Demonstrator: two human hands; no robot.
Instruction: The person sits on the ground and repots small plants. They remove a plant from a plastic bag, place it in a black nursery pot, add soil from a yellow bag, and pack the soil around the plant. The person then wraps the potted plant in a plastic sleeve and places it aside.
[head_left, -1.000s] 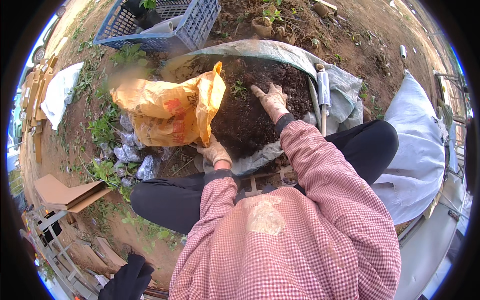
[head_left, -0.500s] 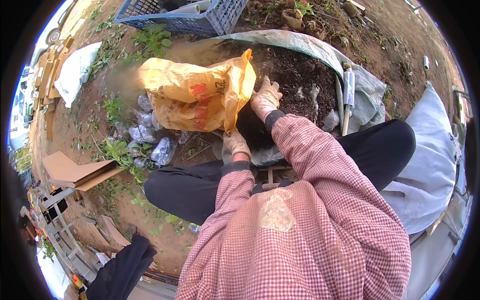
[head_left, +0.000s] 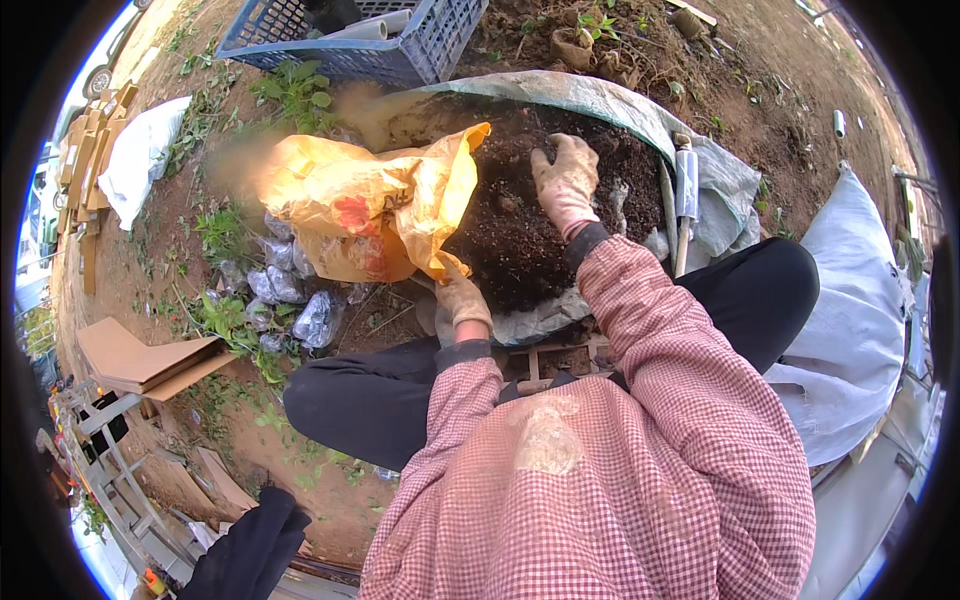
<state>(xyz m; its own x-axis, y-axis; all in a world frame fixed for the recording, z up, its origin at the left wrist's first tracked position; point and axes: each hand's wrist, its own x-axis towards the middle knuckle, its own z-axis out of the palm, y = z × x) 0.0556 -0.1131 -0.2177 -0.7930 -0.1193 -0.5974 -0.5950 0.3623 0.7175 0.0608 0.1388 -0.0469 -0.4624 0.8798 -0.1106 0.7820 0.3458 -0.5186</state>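
Your gloved left hand [head_left: 463,303] pinches the lower lip of the crinkled orange plastic bag [head_left: 345,210], at the left edge of the pale woven sheet [head_left: 728,190]. Gloved right hand [head_left: 568,188] half open, thumb apart, at dark crumbly soil [head_left: 510,245]; contact unclear.

I'm spotting red printing [head_left: 355,215] on the crumpled orange bag [head_left: 320,180], which is overlapping the left edge of the soil-covered sheet [head_left: 580,92]; creases are blurring it, so I'm reading nothing.
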